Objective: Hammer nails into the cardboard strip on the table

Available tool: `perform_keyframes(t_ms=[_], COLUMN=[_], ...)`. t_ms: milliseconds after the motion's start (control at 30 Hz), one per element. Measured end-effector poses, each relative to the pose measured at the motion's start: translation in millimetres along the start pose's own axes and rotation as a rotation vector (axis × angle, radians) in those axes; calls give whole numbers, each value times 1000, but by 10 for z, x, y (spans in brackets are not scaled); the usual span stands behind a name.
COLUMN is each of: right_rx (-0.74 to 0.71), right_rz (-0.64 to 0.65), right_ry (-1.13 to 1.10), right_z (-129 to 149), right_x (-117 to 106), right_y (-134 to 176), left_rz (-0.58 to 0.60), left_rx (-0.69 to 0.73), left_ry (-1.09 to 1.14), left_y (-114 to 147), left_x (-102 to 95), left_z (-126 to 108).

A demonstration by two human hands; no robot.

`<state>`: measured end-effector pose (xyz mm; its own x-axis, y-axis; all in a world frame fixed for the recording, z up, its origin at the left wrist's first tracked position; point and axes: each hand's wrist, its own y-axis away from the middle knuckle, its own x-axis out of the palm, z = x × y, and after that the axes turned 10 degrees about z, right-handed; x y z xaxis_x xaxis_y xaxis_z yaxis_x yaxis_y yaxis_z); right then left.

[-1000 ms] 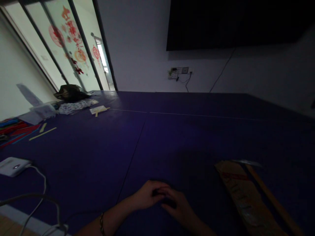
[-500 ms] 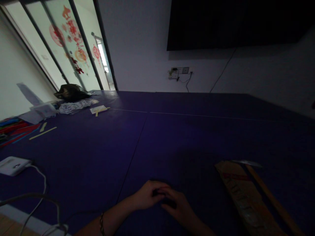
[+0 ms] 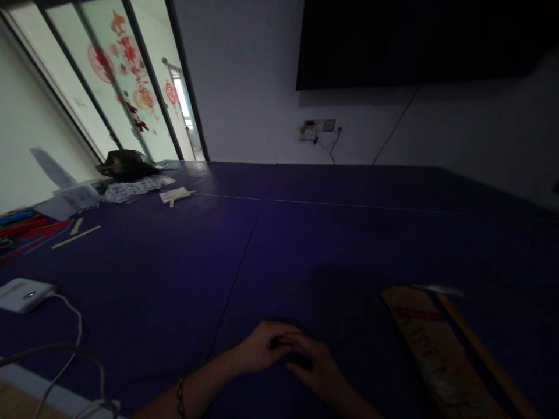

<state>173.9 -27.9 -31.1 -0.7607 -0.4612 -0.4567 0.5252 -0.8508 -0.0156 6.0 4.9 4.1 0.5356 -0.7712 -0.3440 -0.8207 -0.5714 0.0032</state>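
My left hand (image 3: pixel 262 348) and my right hand (image 3: pixel 318 365) rest at the near side of a dark purple-blue tabletop (image 3: pixel 297 256). Their fingers are loosely bent and meet at the tips, partly overlapping. Each thumb stands apart from its fingers, and nothing shows in either hand. A braided bracelet (image 3: pixel 180 398) circles my left wrist. To the right of my right hand lies a brown printed package (image 3: pixel 430 343), with a long wooden strip (image 3: pixel 480 349) beside it. A thin metal blade-like piece (image 3: pixel 441 290) sits at the package's far end. The dim light hides finer detail.
At the left edge is a white power bank (image 3: pixel 24 295) with a white cable (image 3: pixel 78 320). Further back are coloured strips (image 3: pixel 35 233), a black bag (image 3: pixel 126 164), crumpled paper (image 3: pixel 135 189) and a small white card (image 3: pixel 174 194). A black television (image 3: pixel 414 43) hangs on the wall.
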Motion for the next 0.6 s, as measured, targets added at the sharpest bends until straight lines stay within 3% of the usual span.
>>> perform_keyframes(t_ms=[600], right_rx=[0], right_rz=[7], right_ry=[-12], right_z=[-6], right_x=[4], right_y=[1], left_rz=[13], left_rx=[-18], left_ry=[-12], left_y=[-8], left_x=[-15], left_z=[-32])
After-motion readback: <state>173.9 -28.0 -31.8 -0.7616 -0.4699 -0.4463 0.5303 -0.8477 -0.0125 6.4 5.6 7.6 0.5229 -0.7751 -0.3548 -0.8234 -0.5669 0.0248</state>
